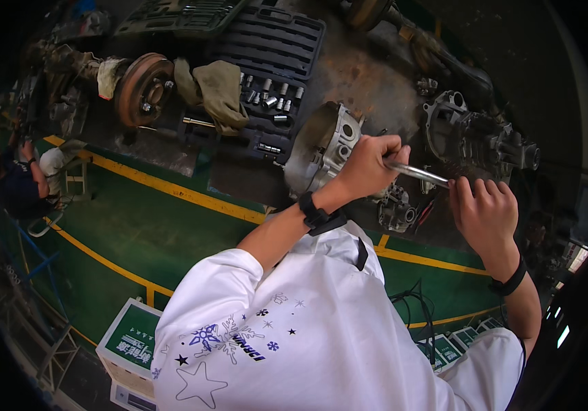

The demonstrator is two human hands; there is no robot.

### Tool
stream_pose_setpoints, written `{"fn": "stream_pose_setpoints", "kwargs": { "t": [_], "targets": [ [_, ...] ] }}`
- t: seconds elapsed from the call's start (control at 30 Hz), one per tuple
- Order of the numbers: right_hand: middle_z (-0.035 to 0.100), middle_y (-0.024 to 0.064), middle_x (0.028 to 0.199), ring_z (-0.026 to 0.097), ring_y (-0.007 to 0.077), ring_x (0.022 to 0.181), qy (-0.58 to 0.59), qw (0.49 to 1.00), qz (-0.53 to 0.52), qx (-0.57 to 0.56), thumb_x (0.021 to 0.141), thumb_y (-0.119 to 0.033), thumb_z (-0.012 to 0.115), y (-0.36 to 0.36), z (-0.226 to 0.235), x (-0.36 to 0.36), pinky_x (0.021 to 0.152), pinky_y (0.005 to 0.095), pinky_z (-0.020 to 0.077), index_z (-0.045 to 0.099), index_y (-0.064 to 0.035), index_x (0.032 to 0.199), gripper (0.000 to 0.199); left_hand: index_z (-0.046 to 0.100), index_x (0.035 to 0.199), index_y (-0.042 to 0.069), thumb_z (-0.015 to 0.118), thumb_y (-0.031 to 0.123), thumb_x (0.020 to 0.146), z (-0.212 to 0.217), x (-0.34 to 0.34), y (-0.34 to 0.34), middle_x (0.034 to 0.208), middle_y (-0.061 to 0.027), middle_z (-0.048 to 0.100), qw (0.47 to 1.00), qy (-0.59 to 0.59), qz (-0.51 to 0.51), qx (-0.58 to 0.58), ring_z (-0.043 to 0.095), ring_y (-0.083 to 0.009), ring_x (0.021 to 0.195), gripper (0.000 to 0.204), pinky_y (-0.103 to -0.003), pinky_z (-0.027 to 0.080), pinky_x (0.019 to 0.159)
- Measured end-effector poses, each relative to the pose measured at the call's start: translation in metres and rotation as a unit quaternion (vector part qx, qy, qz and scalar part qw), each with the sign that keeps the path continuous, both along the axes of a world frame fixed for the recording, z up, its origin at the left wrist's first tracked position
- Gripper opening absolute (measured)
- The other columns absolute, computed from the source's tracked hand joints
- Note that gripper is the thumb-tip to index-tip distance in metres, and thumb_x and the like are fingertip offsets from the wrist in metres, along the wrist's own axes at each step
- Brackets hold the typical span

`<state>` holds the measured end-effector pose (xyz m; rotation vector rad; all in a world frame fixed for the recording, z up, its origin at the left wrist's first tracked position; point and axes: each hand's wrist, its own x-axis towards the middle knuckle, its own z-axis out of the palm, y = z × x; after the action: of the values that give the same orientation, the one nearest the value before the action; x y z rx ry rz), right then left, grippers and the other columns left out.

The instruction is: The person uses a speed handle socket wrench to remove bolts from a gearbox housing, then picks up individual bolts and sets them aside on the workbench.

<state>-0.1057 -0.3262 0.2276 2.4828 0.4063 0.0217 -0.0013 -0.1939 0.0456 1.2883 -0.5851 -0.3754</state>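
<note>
My left hand (pixel 369 166) is closed around one end of a shiny metal wrench handle (pixel 418 173). My right hand (pixel 486 209) pinches the handle's other end with its fingertips, just in front of a dark, greasy gear housing (pixel 475 137). Both wrists carry a black band. A round silver aluminium housing (pixel 323 147) lies just left of my left hand. A smaller grey metal part (pixel 395 211) sits below the handle, between my hands. My white shirt fills the lower middle of the view.
An open black socket case (pixel 275 75) with several sockets lies at the back, with a khaki rag (pixel 220 92) and a rusty brake drum (pixel 145 88) to its left. Another person (pixel 28 179) crouches at far left. White-and-green boxes (pixel 130 340) stand on the green floor with yellow lines.
</note>
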Motion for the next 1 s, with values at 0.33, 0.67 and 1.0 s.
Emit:
{"fn": "stream_pose_setpoints", "kwargs": {
  "t": [0.33, 0.67, 1.0],
  "targets": [
    [0.043, -0.0027, 0.056, 0.046, 0.0116, 0.05, 0.019, 0.986, 0.095, -0.135, 0.09, -0.009, 0.056, 0.058, -0.006, -0.007, 0.053, 0.0266, 0.0318, 0.067, -0.0088, 0.097, 0.013, 0.061, 0.079, 0.004, 0.064, 0.025, 0.093, 0.0, -0.007, -0.14, 0.073, -0.0231, 0.064, 0.994, -0.086, -0.042, 0.045, 0.062, -0.0463, 0.075, 0.026, -0.052, 0.048, 0.065],
    [0.055, -0.0019, 0.055, 0.059, 0.0152, 0.053, 0.02, 0.998, -0.001, -0.061, 0.09, -0.023, 0.066, -0.006, -0.001, 0.032, 0.055, 0.0298, 0.041, 0.058, -0.0131, 0.078, 0.017, 0.057, 0.065, 0.003, 0.069, 0.022, 0.086, -0.008, -0.107, -0.058, 0.06, -0.0166, 0.058, 0.959, -0.133, -0.251, -0.009, 0.058, -0.0388, 0.059, 0.031, -0.045, 0.044, 0.055],
    [0.049, -0.0017, 0.052, 0.053, 0.0156, 0.051, -0.005, 0.999, 0.01, -0.04, 0.095, -0.027, 0.064, 0.003, -0.003, 0.021, 0.055, 0.0308, 0.0398, 0.054, -0.0127, 0.071, 0.029, 0.057, 0.069, -0.004, 0.062, 0.021, 0.099, -0.01, 0.033, -0.012, 0.055, -0.0074, 0.032, 1.0, -0.023, -0.008, 0.018, 0.03, -0.007, 0.059, 0.039, -0.033, 0.029, 0.048]
  ]
}}
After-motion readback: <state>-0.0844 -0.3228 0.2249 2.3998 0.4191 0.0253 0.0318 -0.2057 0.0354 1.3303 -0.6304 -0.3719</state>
